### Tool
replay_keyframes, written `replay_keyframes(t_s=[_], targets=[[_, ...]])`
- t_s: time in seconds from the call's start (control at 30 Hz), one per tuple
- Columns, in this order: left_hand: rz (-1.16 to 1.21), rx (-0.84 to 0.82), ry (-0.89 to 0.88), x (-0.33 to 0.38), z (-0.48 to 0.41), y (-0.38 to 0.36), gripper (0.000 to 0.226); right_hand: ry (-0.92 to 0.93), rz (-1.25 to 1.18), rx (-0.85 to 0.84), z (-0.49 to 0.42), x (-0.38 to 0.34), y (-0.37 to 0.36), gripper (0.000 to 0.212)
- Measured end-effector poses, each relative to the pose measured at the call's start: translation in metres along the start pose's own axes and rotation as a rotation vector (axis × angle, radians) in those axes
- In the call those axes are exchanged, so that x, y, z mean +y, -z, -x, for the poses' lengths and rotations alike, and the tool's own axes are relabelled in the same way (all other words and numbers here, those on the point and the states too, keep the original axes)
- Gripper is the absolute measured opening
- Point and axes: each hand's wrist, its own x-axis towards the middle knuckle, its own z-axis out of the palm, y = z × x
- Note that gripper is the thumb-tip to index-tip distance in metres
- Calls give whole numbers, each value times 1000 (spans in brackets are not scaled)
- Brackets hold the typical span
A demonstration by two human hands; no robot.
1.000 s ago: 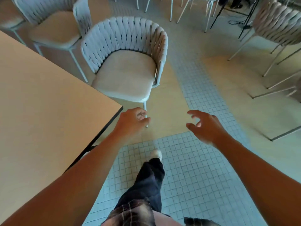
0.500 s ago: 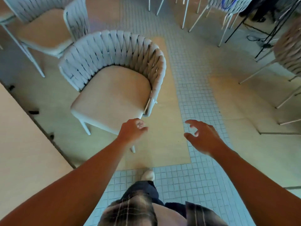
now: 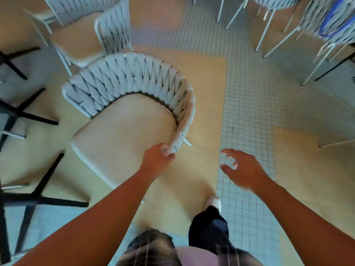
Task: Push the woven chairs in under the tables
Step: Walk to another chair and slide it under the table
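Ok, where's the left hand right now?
In the head view the left hand is at centre, gripping the near armrest end of the woven chair, with the right hand apart over the tiled floor strip.

Black table legs [image 3: 28, 116] off the left edge, far woven chair [image 3: 76, 41] off the top.

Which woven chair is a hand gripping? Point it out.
The nearest chair, centre frame: the left hand grips its armrest end. The other chairs stand untouched.
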Motion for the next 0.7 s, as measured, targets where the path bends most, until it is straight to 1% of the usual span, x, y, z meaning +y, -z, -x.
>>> replay_keyframes(t_s=[0.13, 0.23, 0.33, 0.47, 0.6, 0.7], targets=[[37, 78, 75, 50, -26, -13, 38, 103, 48, -83, -52, 22, 45, 49], [91, 136, 136, 82, -46, -20, 49, 176, 60, -129, -91, 31, 78, 49], [110, 144, 197, 105, -70, -27, 59, 234, 77, -170, -131, 31, 103, 49], [259, 138, 260, 129, -116, -40, 71, 325, 128, -193, -201, 21, 133, 49], [288, 147, 319, 145, -168, -47, 85, 417, 195, -243, -274, -2, 149, 51], [291, 145, 355, 147, -204, -49, 85, 491, 241, -284, -316, -20, 155, 53]])
